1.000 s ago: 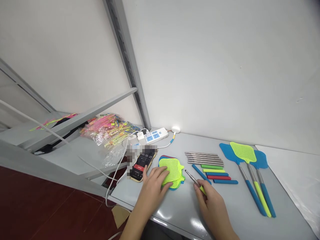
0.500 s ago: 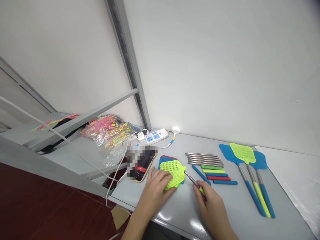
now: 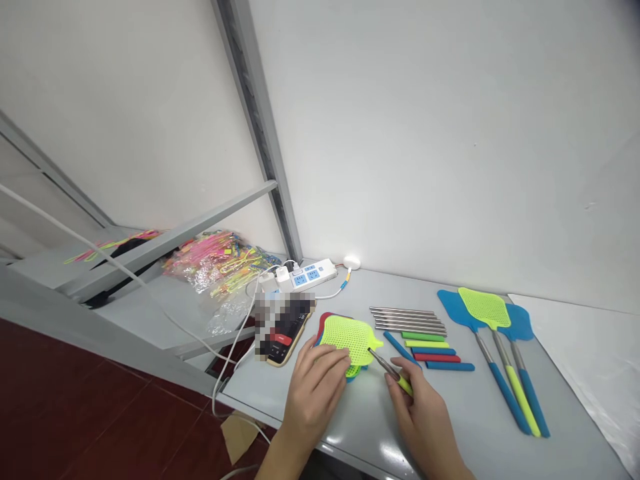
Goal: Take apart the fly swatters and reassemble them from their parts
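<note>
My left hand (image 3: pixel 314 390) is closed on the lower left edge of a yellow-green fly swatter head (image 3: pixel 354 337), a perforated square paddle. Under it lie other heads; red, blue and green edges peek out. My right hand (image 3: pixel 425 407) grips a telescopic metal rod with a yellow-green handle (image 3: pixel 404 385). The rod's tip (image 3: pixel 376 355) points up-left and overlaps the head's right edge in view, beside its stubby neck; whether they touch I cannot tell. Just beyond lie several bare metal rods (image 3: pixel 410 321) and coloured handle sleeves (image 3: pixel 434 357) in rows.
Swatters with handles fitted (image 3: pixel 513 373), two blue and one yellow-green, lie at the right by a white sheet (image 3: pixel 580 360). Left of my hands are a phone (image 3: pixel 287 333), a power strip (image 3: pixel 315 275) and loose white cables. Bagged colourful strands (image 3: pixel 220 260) sit behind a metal frame.
The yellow-green head has shifted right and come away from the stack, uncovering more red and green. My left hand has turned with it. The rod has barely moved.
</note>
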A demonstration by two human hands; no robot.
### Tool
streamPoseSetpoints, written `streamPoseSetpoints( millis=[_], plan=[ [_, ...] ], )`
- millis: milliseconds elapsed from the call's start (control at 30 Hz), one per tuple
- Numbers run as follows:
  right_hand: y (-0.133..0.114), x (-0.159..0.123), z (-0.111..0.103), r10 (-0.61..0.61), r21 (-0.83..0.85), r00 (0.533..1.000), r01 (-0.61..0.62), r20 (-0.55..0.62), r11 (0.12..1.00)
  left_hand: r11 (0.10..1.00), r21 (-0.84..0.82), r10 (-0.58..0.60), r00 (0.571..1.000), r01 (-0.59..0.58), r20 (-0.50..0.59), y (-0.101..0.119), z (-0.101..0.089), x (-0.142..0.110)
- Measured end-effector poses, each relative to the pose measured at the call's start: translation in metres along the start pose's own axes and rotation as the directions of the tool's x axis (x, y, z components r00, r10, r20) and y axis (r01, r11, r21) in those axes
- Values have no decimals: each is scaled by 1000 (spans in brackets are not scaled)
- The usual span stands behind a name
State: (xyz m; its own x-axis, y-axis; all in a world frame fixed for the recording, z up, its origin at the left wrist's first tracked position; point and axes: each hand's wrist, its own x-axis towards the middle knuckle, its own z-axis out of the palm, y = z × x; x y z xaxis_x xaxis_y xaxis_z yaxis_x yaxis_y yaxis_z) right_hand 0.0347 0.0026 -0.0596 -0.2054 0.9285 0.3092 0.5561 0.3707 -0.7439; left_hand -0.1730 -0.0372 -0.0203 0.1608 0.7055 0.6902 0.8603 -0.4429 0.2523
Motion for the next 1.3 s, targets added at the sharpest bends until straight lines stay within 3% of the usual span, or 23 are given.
streamPoseSetpoints(
  millis=[133,233,300,333,367,400,433,467,500,533,600,667,733,800,833,867,933,1033,1200,1300],
  plan=[
    [4,-6,2,-12,115,993,26,-119,993,997,-28,68,998,-68,-8,12,0,-1],
    [7,-7,-1,-166,106,977,181,-136,978,994,-93,49,999,-51,-20,22,3,-2],
    [8,-6,-4,-268,60,957,275,-112,960,984,-172,-70,993,52,-95,32,9,-3],
    [7,-6,-6,-293,42,950,299,-111,953,959,-246,-183,972,143,-148,38,14,-4],
    [6,-7,-7,-302,30,945,308,-126,951,902,-353,-330,924,248,-194,46,20,-4],
    [5,-8,-7,-301,19,941,308,-154,951,794,-501,-501,837,344,-220,54,26,-4],
    [3,-9,-8,-300,10,935,307,-188,952,609,-676,-673,721,415,-163,63,32,-3],
    [2,-10,-8,-305,3,927,313,-219,950,373,-829,-795,604,418,-53,72,39,-3],
    [1,-12,-8,-314,-4,917,323,-247,946,109,-916,-844,523,386,120,81,44,-2],
    [1,-13,-8,-325,-12,907,334,-267,942,-134,-934,-833,474,332,287,89,49,0],
    [2,-15,-8,-361,-40,893,364,-270,931,-484,-840,-698,470,246,540,102,52,4],
    [5,-16,-9,-421,-89,879,412,-224,907,-639,-731,-574,486,238,659,112,50,13],
    [8,-18,-9,-481,-131,859,464,-177,876,-669,-693,-551,447,268,704,117,43,23],
    [9,-23,-11,-499,-130,852,483,-157,866,-649,-702,-592,384,294,708,119,35,32],
    [9,-27,-12,-484,-119,861,470,-159,875,-628,-720,-617,374,295,692,120,31,35],
    [9,-33,-14,-455,-104,877,443,-158,890,-603,-744,-638,386,288,667,120,28,36],
    [8,-48,-20,-347,-56,927,343,-141,938,-526,-813,-681,449,249,578,118,22,32],
    [2,-74,-36,-119,-7,992,119,-37,993,-407,-896,-737,516,179,438,118,14,17],
    [-24,-99,-71,68,-13,995,-68,71,998,-393,-901,-707,568,182,423,131,-2,-2],
    [-40,-103,-86,36,-26,995,-33,89,999,-356,-916,-700,596,186,393,142,-14,-7]
  ],
)
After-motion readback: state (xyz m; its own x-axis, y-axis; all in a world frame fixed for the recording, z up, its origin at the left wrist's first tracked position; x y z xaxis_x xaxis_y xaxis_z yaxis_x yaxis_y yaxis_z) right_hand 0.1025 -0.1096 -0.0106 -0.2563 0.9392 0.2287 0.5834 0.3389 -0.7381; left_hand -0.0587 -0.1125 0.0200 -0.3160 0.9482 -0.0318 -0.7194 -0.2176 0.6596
